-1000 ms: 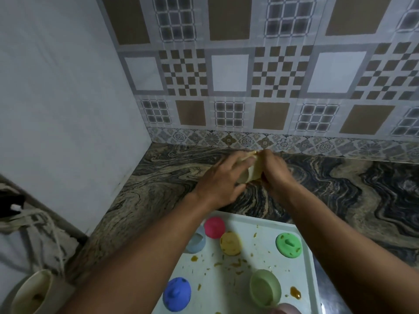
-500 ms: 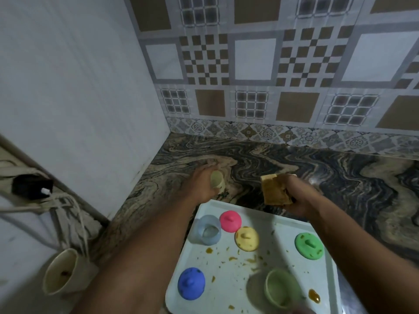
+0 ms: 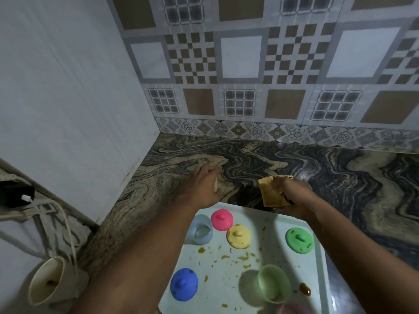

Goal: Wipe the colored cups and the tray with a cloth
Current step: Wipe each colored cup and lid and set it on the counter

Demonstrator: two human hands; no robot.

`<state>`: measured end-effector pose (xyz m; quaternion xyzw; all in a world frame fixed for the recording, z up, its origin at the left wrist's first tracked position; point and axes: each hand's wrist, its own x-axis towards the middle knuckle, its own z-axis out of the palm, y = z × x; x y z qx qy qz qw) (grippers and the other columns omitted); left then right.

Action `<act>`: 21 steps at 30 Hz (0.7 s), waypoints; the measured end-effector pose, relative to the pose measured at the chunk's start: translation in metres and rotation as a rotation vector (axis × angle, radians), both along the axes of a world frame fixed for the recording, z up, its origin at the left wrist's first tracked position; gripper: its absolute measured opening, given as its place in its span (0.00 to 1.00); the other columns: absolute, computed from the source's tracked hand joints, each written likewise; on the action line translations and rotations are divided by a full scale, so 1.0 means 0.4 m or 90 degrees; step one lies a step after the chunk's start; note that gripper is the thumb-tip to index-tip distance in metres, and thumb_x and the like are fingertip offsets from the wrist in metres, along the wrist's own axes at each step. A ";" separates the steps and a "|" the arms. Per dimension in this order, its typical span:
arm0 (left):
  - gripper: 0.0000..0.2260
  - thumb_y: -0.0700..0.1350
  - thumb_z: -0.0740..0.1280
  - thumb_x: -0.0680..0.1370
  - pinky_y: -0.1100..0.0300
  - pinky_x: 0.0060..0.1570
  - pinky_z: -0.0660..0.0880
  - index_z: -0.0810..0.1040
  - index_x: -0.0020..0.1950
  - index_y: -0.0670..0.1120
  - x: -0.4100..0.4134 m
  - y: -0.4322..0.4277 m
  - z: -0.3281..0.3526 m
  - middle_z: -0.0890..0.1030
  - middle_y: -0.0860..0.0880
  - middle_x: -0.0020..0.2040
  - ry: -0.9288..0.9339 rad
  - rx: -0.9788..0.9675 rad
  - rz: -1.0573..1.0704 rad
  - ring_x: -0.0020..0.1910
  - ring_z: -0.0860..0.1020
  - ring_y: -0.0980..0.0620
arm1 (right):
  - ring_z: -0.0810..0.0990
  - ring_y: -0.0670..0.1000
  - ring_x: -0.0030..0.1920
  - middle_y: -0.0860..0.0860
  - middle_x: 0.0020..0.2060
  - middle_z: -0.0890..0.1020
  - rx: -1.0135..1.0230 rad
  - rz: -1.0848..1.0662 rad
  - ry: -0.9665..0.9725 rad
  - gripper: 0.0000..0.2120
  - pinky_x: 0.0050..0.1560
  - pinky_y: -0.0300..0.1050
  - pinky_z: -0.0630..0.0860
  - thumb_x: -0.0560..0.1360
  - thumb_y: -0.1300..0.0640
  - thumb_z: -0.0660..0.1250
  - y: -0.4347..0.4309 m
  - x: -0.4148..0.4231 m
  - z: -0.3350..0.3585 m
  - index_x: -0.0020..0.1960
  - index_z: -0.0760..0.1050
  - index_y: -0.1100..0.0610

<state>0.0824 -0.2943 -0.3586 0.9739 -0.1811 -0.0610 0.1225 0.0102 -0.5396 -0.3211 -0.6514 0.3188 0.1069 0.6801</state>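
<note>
My left hand (image 3: 205, 185) grips a pale yellow cup (image 3: 58, 185) low over the marble counter, just left of the tray's far edge; the cup is mostly hidden by my fingers. My right hand (image 3: 292, 196) holds a stained yellow cloth (image 3: 271, 191) above the tray's far edge. The white tray (image 3: 226, 288) is smeared with orange-brown crumbs and drops. On it stand a clear blue cup (image 3: 200, 230) and a green cup (image 3: 273, 283), both upright, with pink (image 3: 222, 219), yellow (image 3: 239, 236), green (image 3: 299, 240) and blue (image 3: 184, 284) lids.
The marble counter (image 3: 294, 164) runs back to a tiled wall, and a white wall closes the left side. Off the counter at the lower left hang a paper cup (image 3: 48, 279), cords and a black plug (image 3: 17, 194). A pinkish cup rim (image 3: 292, 309) shows at the bottom edge.
My hands came apart from wiping the yellow cup. The left hand carried the cup down and left to the counter; the right hand drew back with the cloth.
</note>
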 end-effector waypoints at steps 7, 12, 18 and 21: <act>0.19 0.56 0.76 0.72 0.53 0.47 0.78 0.81 0.60 0.51 -0.145 -0.103 0.023 0.81 0.52 0.50 0.180 0.057 -0.226 0.48 0.79 0.51 | 0.83 0.63 0.45 0.66 0.46 0.84 -0.015 0.055 0.018 0.11 0.48 0.60 0.82 0.75 0.60 0.68 0.009 -0.065 -0.051 0.55 0.79 0.65; 0.18 0.52 0.77 0.71 0.53 0.46 0.76 0.81 0.59 0.51 -0.182 -0.104 -0.009 0.82 0.48 0.55 0.147 0.121 -0.238 0.54 0.79 0.45 | 0.82 0.63 0.40 0.67 0.41 0.83 0.002 0.108 0.005 0.12 0.46 0.61 0.81 0.74 0.62 0.68 0.005 -0.107 -0.072 0.53 0.81 0.68; 0.11 0.48 0.74 0.74 0.51 0.45 0.77 0.84 0.55 0.47 -0.200 -0.106 -0.020 0.84 0.45 0.52 0.118 0.104 -0.212 0.50 0.81 0.42 | 0.82 0.65 0.42 0.66 0.42 0.84 -0.008 0.124 -0.024 0.12 0.48 0.63 0.82 0.76 0.59 0.65 0.020 -0.130 -0.085 0.50 0.82 0.66; 0.06 0.47 0.72 0.75 0.54 0.36 0.71 0.81 0.43 0.44 -0.209 -0.104 -0.029 0.79 0.45 0.38 0.096 0.111 -0.199 0.39 0.77 0.41 | 0.78 0.59 0.37 0.61 0.35 0.80 -0.058 0.149 -0.056 0.12 0.40 0.58 0.81 0.78 0.61 0.63 0.039 -0.132 -0.094 0.41 0.81 0.64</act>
